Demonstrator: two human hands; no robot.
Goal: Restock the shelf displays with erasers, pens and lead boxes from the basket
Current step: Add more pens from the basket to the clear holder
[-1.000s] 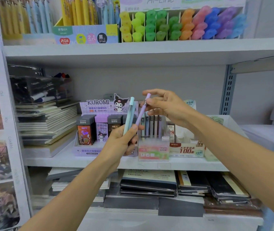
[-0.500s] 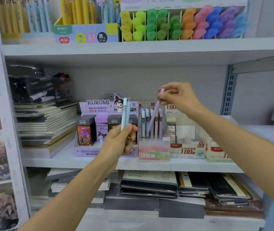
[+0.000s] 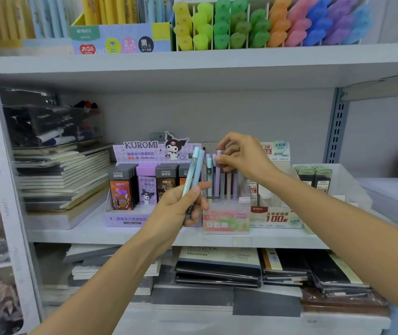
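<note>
Pens: two slim pale-blue plastic pens [image 3: 194, 170], upright, fingers of left grip [image 3: 181, 207] curled round them.
Right grip [image 3: 242, 154]: pinching top of lilac plastic pen [image 3: 218, 176]; clear pastel-labelled display box [image 3: 225, 220] just below.

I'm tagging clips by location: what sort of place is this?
Most likely a stationery shop: a Kuromi lead-box display, racks of coloured highlighters above, and stacked notebooks on metal shelving.

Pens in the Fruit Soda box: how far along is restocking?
Done: several pens stand in the Fruit Soda display box. In hand: the right hand pinches the top of a purple pen standing in it; the left hand holds two light-blue pens. Left: those two; basket, erasers not in view.
</note>
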